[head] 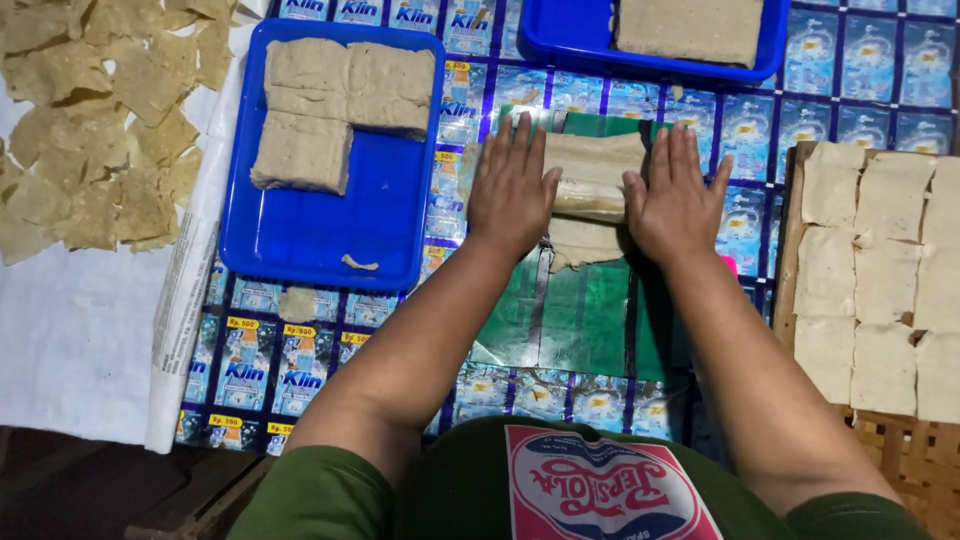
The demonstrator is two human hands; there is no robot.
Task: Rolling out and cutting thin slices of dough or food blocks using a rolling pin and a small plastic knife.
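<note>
Between the two hands, at the middle of the work surface, lies a pale slab of dough (592, 180) on a green plastic sheet (585, 315). Both hands are open and flat, palms down, fingers pointing away from the person. The left hand (512, 188) presses on the slab's left end, and the right hand (676, 195) presses on its right end, so the thumbs face each other across the bare middle of the dough. A thinner flap of the same dough hangs out from under the slab on the near side, lying on the green sheet. To the left, just beside the left hand, stands a blue tray (310, 240) holding several thick pale dough blocks (335, 100) in its far half, with its near half mostly bare save for a small scrap. At the far edge, a second blue tray (560, 45) carries another pale block. On the right, a woven bamboo tray (915, 455) holds rows of cut square pieces (875, 270), set close together. Far left, on a white cloth (75, 340), thin dry crackers (90, 130) are spread out, overlapping. A printed blue wrapper mat (260, 360) covers the surface beneath the trays and the green sheet.
</note>
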